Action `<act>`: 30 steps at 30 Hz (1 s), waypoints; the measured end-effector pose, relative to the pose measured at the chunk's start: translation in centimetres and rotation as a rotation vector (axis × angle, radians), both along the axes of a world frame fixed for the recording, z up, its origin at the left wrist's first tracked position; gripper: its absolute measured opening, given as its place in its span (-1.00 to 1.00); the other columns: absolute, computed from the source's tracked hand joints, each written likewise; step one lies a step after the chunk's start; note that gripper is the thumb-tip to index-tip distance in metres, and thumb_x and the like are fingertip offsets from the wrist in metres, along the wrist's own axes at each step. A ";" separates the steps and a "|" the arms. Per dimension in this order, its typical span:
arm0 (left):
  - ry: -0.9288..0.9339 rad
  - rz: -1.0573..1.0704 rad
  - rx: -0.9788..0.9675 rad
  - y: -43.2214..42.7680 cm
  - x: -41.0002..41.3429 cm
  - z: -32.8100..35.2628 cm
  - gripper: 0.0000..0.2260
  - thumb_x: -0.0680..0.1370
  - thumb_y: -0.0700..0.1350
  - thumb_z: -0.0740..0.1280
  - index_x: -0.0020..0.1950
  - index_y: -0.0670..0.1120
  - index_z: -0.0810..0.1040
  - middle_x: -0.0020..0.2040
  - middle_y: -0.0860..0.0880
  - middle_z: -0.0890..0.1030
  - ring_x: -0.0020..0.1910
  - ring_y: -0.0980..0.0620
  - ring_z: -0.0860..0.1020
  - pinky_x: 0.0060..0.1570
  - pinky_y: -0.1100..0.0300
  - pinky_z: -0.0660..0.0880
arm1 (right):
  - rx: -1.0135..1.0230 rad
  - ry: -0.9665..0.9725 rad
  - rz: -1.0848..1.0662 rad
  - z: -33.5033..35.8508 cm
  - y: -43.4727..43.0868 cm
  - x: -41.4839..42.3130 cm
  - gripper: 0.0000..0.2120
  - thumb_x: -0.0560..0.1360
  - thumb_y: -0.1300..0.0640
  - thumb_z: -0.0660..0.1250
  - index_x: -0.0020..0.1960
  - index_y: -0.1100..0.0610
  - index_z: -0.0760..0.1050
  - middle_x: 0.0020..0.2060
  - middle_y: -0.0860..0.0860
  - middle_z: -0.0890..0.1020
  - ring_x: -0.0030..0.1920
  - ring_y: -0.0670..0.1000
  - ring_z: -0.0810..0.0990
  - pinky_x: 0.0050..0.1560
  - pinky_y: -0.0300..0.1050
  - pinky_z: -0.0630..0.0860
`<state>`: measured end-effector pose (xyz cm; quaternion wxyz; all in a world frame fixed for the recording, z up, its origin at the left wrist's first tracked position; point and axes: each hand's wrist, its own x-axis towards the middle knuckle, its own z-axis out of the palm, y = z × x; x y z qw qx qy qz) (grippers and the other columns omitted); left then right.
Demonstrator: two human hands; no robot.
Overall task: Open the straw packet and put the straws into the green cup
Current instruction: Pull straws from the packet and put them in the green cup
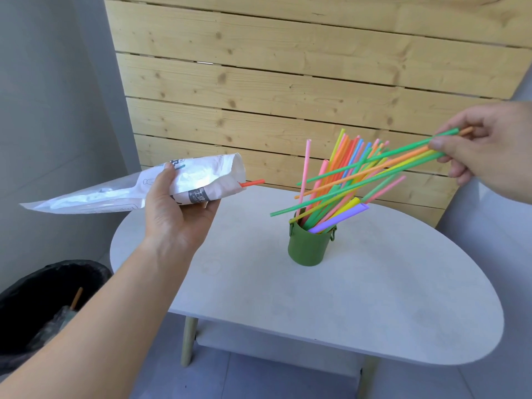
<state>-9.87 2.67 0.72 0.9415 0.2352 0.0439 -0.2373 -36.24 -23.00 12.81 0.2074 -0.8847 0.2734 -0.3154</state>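
Observation:
A small green cup point(307, 250) stands on the white table point(374, 298), filled with several coloured straws point(342, 168) leaning to the right. My right hand point(486, 151) pinches a bundle of green, orange and yellow straws point(374, 171) near their upper ends; their lower ends hang just above the cup's left rim. My left hand point(178, 205) grips the white straw packet point(198, 182) in the air, left of the cup. The packet's open mouth faces right, and one orange-red straw point(253, 183) sticks out of it.
A black-lined waste bin point(43, 306) stands on the floor at the lower left, beside the table. A slatted wooden panel point(288, 82) rises right behind the table. The table's rounded front edge lies near me.

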 end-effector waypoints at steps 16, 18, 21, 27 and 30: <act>-0.005 -0.001 0.018 -0.1 -0.1 -0.2 -0.78 0.61 -0.10 0.44 0.21 -0.17 0.60 0.21 -0.19 0.72 0.10 -0.20 0.75 0.16 -0.14 0.65 | -0.253 0.008 0.016 1.6 3.2 -0.6 -0.91 0.39 -0.23 0.30 -0.13 -0.41 0.53 -0.36 -0.21 0.64 -0.47 0.12 0.62 -0.30 0.25 0.64; -0.008 0.001 0.022 -0.1 -0.2 -0.2 -0.77 0.61 -0.09 0.44 0.21 -0.17 0.59 0.20 -0.19 0.73 0.09 -0.20 0.75 0.16 -0.14 0.65 | -0.269 0.028 0.023 1.7 3.3 -0.6 -0.90 0.38 -0.23 0.29 -0.12 -0.40 0.53 -0.33 -0.26 0.64 -0.46 0.11 0.64 -0.28 0.23 0.64; -0.008 0.000 0.029 -0.1 -0.2 -0.2 -0.75 0.62 -0.09 0.43 0.23 -0.18 0.59 0.21 -0.19 0.72 0.10 -0.19 0.75 0.16 -0.14 0.65 | -0.279 0.019 0.032 1.6 3.2 -0.3 -0.90 0.38 -0.23 0.30 -0.12 -0.40 0.54 -0.31 -0.26 0.65 -0.45 0.09 0.65 -0.27 0.23 0.65; -0.012 -0.007 0.030 -0.2 -0.3 -0.2 -0.72 0.62 -0.09 0.43 0.28 -0.18 0.58 0.22 -0.19 0.72 0.11 -0.19 0.74 0.15 -0.14 0.65 | -0.244 -0.066 -0.017 1.9 2.2 -0.6 -0.85 0.32 -0.21 0.30 -0.16 -0.47 0.53 -0.38 -0.33 0.63 -0.40 0.13 0.64 -0.24 0.34 0.64; -0.011 -0.011 0.033 -0.2 -0.4 -0.2 -0.73 0.62 -0.09 0.43 0.27 -0.17 0.59 0.23 -0.18 0.72 0.12 -0.18 0.74 0.16 -0.13 0.65 | -0.205 -0.035 0.019 1.9 2.3 -0.6 -0.86 0.32 -0.21 0.32 -0.14 -0.41 0.56 -0.34 -0.28 0.66 -0.38 0.11 0.67 -0.24 0.30 0.65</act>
